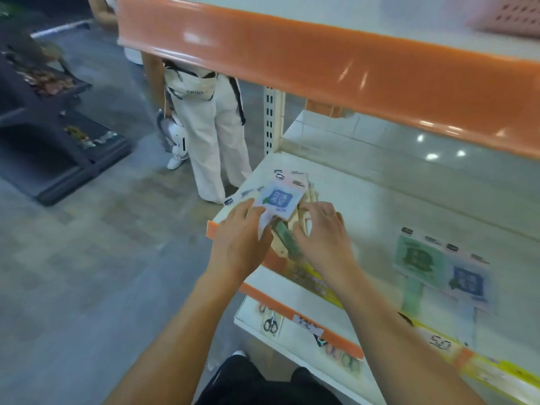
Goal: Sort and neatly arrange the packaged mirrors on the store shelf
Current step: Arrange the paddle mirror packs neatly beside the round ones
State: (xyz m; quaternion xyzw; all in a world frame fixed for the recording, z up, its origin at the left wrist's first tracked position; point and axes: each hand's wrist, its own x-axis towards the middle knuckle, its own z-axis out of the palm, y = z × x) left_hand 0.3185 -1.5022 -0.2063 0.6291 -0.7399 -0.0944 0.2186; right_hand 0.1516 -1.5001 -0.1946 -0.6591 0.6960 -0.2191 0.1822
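Observation:
A stack of packaged mirrors [280,197] lies at the left end of the white shelf [380,206], the top pack carrying a blue label. My left hand [242,229] grips the stack's near left side, thumb on the top pack. My right hand [324,226] holds the stack's right side, fingers curled over the pale handles. A green-backed mirror [286,238] sticks out between my hands. Further right on the shelf lie a green-labelled pack [415,255] and a blue-labelled pack [467,279], side by side and blurred.
An orange-edged upper shelf [321,62] hangs overhead. The lower shelf [271,320] holds packaged scissors. A person in white trousers [216,135] stands in the aisle just left of the shelf. A dark display rack [58,135] stands at far left.

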